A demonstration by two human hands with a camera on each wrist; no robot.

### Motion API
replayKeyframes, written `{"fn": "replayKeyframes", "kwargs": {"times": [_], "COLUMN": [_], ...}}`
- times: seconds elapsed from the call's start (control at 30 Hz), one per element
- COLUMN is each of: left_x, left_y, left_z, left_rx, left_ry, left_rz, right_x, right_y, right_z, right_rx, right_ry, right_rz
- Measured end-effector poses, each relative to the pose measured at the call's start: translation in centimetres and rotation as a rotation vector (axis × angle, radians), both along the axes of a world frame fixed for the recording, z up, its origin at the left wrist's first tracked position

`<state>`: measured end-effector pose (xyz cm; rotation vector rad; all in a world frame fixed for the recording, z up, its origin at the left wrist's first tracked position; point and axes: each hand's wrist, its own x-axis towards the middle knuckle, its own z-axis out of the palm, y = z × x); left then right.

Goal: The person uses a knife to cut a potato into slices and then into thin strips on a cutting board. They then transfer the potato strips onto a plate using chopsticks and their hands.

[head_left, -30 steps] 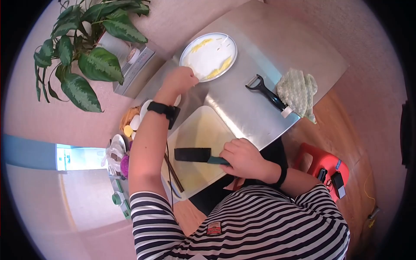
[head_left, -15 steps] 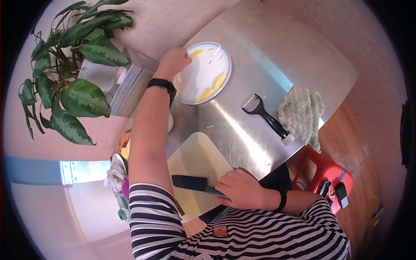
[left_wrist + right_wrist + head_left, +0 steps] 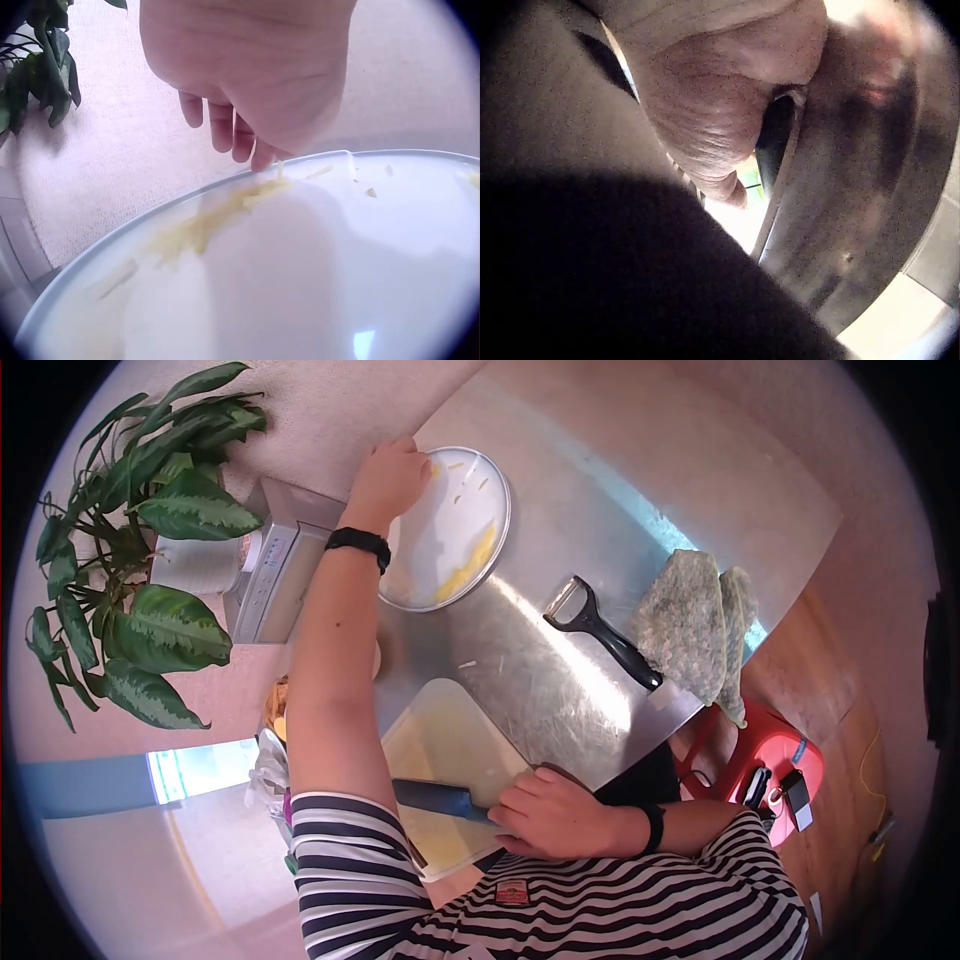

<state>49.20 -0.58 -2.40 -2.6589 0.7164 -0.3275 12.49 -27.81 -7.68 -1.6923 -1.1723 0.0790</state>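
At the far left rim of a white plate (image 3: 440,540), my left hand (image 3: 388,485) is bent down with its fingertips together. In the left wrist view a thin pale yellow shred (image 3: 280,169) stands at those fingertips, pinched there. More yellow shreds (image 3: 199,229) lie along the plate's rim, and another heap sits on its right side. My right hand (image 3: 555,815) grips the handle of a dark-bladed knife (image 3: 435,797), whose blade lies flat over the pale cutting board (image 3: 455,735). Most of the handle is hidden by the fingers.
A black peeler (image 3: 618,650) and a folded greenish cloth (image 3: 685,620) lie on the metal table (image 3: 600,490). A grey boxy appliance (image 3: 285,575) and a leafy plant (image 3: 165,625) stand at left. Below the table's right edge is a red stool (image 3: 765,745) with a phone (image 3: 797,798).
My left hand has moved from the plate's near side up along its left rim to the far left edge. The right hand keeps its grip on the knife over the board.
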Motion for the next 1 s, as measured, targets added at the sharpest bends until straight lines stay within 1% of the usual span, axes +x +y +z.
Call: {"fn": "replayKeyframes", "kwargs": {"times": [0.1,0.17,0.2,0.27,0.4,0.47,0.5,0.57,0.6,0.67,0.7,0.77,0.8,0.83,0.9,0.93,1.0], "left_x": [-0.3,-0.4,-0.6,-1.1,-0.8,-1.7,-2.9,-5.0,-6.1,-8.8,-10.6,-14.5,-16.7,-19.2,-24.2,-26.7,-31.6], "left_y": [0.1,-0.1,-0.4,-1.1,-0.4,0.0,-0.1,-1.3,-1.4,-1.3,-1.5,-1.9,-1.8,-2.3,-3.2,-3.3,-3.1], "left_z": [0.3,0.8,1.1,1.6,1.6,1.1,1.4,3.3,4.0,5.2,5.8,7.2,7.4,8.1,9.4,9.6,9.7], "left_rx": [-0.026,0.109,0.110,0.074,0.103,0.097,0.092,-0.054,-0.057,-0.094,-0.095,-0.173,-0.251,-0.254,-0.383,-0.388,-0.438], "left_ry": [0.004,0.008,0.007,-0.054,-0.074,-0.146,-0.139,-0.022,-0.031,0.156,0.149,0.207,0.191,0.187,0.232,0.224,0.203], "left_rz": [-0.001,0.067,0.065,0.133,0.097,0.073,0.087,0.120,0.133,0.117,0.131,0.080,0.059,0.063,0.151,0.153,0.239], "right_x": [0.0,-0.1,-0.1,-0.1,-0.1,-0.3,-0.5,-0.6,-0.6,-0.8,-1.0,-1.0,-1.1,-1.2,-1.7,-1.8,-2.2], "right_y": [0.0,0.1,0.1,0.1,0.2,0.1,0.2,0.4,0.4,0.6,0.7,0.7,0.7,0.8,1.0,1.1,1.1], "right_z": [0.0,-0.2,-0.2,-0.1,0.0,0.1,0.0,0.0,0.0,-0.2,-0.1,0.2,0.2,0.2,0.1,0.1,0.3], "right_rx": [0.003,0.040,0.040,0.032,0.014,-0.021,-0.027,-0.025,-0.029,-0.033,-0.036,-0.025,-0.029,-0.035,-0.038,-0.033,-0.046], "right_ry": [-0.008,-0.001,-0.002,0.001,0.002,-0.024,-0.017,-0.066,-0.079,-0.082,-0.079,-0.085,-0.100,-0.110,-0.121,-0.138,-0.155], "right_rz": [-0.002,-0.009,-0.011,-0.020,-0.021,-0.044,-0.030,-0.082,-0.082,-0.086,-0.106,-0.110,-0.131,-0.152,-0.165,-0.214,-0.284]}}
